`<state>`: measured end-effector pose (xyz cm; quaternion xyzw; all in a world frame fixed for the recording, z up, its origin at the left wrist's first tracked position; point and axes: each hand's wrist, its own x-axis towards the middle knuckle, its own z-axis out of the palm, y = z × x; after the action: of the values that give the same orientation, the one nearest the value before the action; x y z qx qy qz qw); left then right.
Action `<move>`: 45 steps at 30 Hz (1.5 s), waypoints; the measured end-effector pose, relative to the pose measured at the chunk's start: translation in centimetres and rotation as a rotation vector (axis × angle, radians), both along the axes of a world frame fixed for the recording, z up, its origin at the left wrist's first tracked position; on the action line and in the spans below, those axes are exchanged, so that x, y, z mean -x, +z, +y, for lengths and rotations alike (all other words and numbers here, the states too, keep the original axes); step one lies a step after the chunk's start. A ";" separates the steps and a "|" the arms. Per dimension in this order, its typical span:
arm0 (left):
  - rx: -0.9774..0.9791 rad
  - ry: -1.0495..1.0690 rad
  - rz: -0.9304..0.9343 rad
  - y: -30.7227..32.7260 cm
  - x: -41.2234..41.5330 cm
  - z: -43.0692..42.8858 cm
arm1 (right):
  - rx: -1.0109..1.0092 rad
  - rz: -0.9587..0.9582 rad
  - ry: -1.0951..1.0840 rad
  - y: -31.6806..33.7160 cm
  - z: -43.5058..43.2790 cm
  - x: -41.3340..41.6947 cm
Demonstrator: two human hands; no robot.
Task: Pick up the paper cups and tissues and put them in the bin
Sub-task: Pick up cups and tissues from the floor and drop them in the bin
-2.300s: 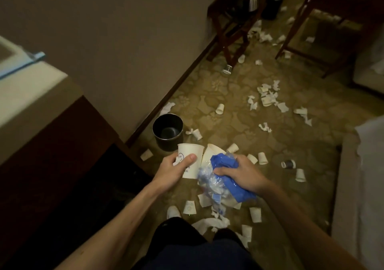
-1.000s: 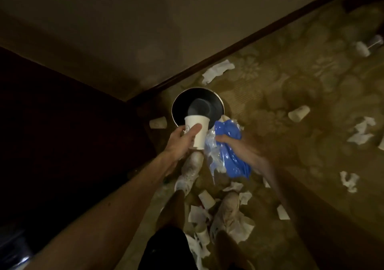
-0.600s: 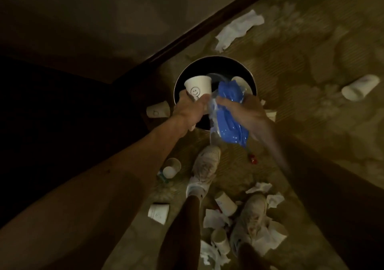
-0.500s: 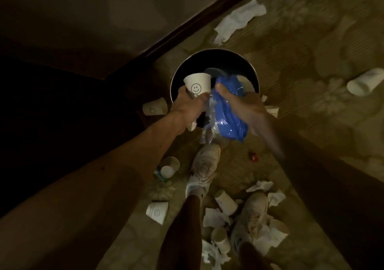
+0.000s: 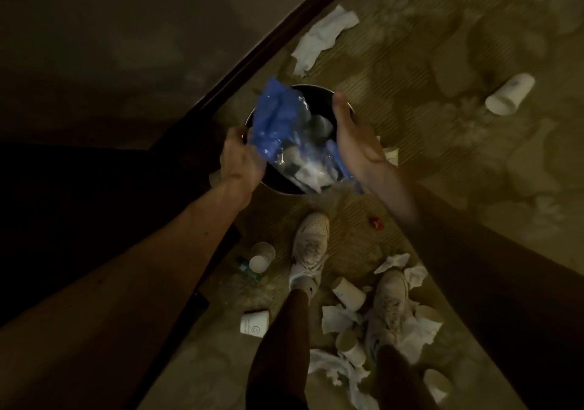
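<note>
A dark round bin (image 5: 317, 87) stands on the carpet by the baseboard. Over its mouth hangs a blue and clear plastic bag (image 5: 274, 122), spread wide. My left hand (image 5: 239, 154) grips the bag's left edge at the bin's rim. My right hand (image 5: 353, 139) is at the bag's right side with its fingers straight and the palm turned toward the bag. White paper cups (image 5: 318, 125) show through the clear plastic, down inside the bin. More loose cups (image 5: 509, 94) and a crumpled tissue (image 5: 323, 36) lie on the floor around it.
My two pale shoes (image 5: 311, 242) stand just below the bin among several cups (image 5: 254, 324) and tissues (image 5: 397, 261). A small red scrap (image 5: 376, 222) lies to the right. A dark baseboard (image 5: 278, 52) and wall run along the left, with dark furniture below.
The smiley cup has left my left hand, which now grips the bag. My right hand has opened and let go of the bag. The bag has spread out over the bin.
</note>
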<state>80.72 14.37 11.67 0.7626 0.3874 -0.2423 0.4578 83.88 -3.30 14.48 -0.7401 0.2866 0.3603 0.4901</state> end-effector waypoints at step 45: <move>-0.051 -1.163 0.251 -5.0 59.6 -10.4 | 0.116 0.261 -0.304 -5.3 -12.3 74.8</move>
<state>21.16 3.96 6.70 0.8259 -0.0371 -0.5322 0.1821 9.06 -15.58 9.17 -0.6624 0.4765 0.3579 0.4540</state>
